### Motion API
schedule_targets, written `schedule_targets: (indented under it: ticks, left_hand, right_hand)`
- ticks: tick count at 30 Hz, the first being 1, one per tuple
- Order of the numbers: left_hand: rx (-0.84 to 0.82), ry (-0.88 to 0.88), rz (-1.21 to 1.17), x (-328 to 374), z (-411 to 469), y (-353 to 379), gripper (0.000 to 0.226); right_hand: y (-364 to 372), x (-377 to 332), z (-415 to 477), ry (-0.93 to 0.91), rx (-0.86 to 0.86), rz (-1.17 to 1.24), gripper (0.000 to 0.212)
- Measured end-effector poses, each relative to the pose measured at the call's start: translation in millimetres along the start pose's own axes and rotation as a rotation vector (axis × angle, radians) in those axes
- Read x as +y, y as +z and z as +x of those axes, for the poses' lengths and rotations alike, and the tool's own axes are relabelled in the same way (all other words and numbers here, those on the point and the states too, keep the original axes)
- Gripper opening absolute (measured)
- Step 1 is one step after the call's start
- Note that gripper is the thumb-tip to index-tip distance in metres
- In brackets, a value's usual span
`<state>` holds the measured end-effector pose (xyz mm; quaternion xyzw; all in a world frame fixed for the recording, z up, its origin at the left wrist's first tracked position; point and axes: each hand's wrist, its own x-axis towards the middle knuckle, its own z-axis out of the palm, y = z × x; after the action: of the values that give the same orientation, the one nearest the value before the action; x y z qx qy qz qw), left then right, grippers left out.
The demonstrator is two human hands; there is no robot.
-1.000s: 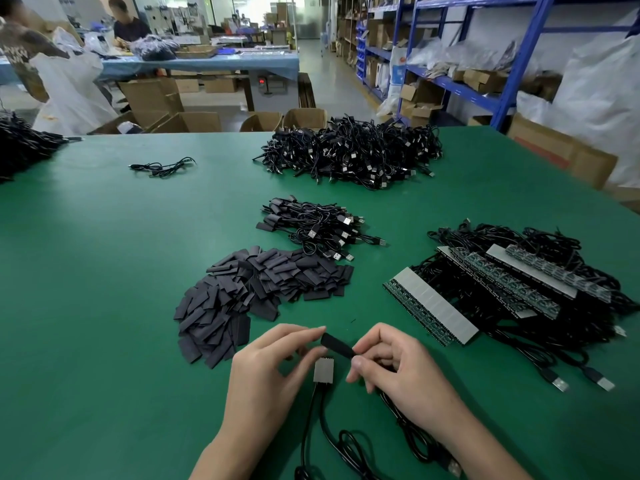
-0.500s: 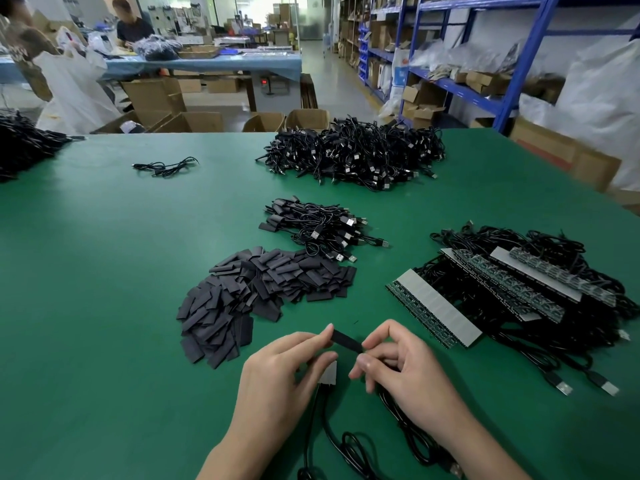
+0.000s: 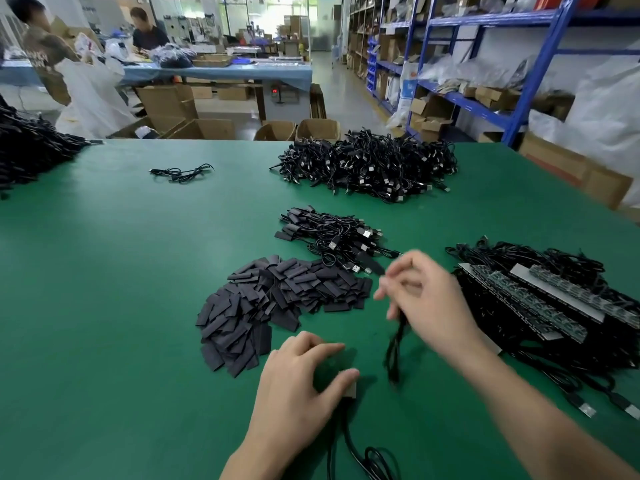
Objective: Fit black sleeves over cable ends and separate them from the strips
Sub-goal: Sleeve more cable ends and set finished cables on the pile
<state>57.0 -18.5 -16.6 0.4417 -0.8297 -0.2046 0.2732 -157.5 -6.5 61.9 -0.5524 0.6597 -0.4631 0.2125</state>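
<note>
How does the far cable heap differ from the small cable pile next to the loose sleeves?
The far cable heap is much larger and tangled; the small cable pile is compact, its cables lying roughly one way. Flat black sleeves show on cable ends along the small pile's left edge; I can make out none in the far heap. Both are black cables with USB plugs on the green table.

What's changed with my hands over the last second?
The right hand lifted away from the left, toward the small cable pile, carrying a black cable that dangles, blurred. The left hand stayed low on the table, thumb holding the grey strip piece. The sleeve pile and strips have not moved.
</note>
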Motion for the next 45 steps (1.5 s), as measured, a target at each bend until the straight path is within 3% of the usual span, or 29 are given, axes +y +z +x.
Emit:
schedule_targets:
  ticks: [4,6,9,12,16,20,23,26,33,35,39,45]
  left_hand:
    - [-0.163,0.001,0.08,1.5,-1.3,-1.4,0.075]
    - [-0.204,0.002,0.098,1.4,-0.9,-1.9,0.075]
    - [-0.228,0.012,0.066,0.7,-0.7,-4.2,0.067]
    - [-0.225,0.012,-0.032,2.2,-1.0,-5.6,0.05]
    - [-0.137,-0.041,-0.3,8.4,0.9,-8.1,0.026]
    - [-0.113,-0.169,-0.713,13.1,2.9,-13.7,0.035]
    - [-0.09,-0.248,-0.974,15.3,4.1,-17.3,0.032]
    - [-0.1,-0.287,-1.074,18.3,3.3,-18.3,0.029]
    - [-0.123,-0.314,-0.964,21.0,-1.9,-9.7,0.008]
    - [-0.125,-0.288,-0.9,20.5,-1.0,-8.2,0.013]
    - [-0.186,-0.246,-0.788,19.3,-1.2,-5.2,0.024]
    - [-0.162,-0.279,-0.774,19.2,-2.3,-1.6,0.021]
  right_hand:
    - [-2.1,-46.7,100.6,-0.182,0.023,-0.213,0.008]
    - [6.1,-66.1,139.9,-0.217,0.002,-0.308,0.006]
    - [25.4,-74.1,158.9,-0.213,-0.059,-0.383,0.02]
    - [39.3,-56.4,123.8,-0.21,-0.142,-0.3,0.015]
    - [38.9,-3.3,42.4,-0.011,-0.272,-0.089,0.011]
    - [27.0,31.8,-30.3,0.147,-0.366,0.116,0.017]
    - [20.5,26.2,-56.5,0.156,-0.416,0.283,0.022]
    - [17.3,18.4,-63.3,0.098,-0.402,0.291,0.014]
    - [25.6,25.9,-78.6,0.085,-0.272,0.202,0.019]
    - [26.3,28.6,-81.6,0.095,-0.291,0.214,0.015]
    - [29.2,34.9,-83.6,0.105,-0.293,0.219,0.027]
    - [39.4,42.0,-86.1,0.109,-0.188,0.272,0.026]
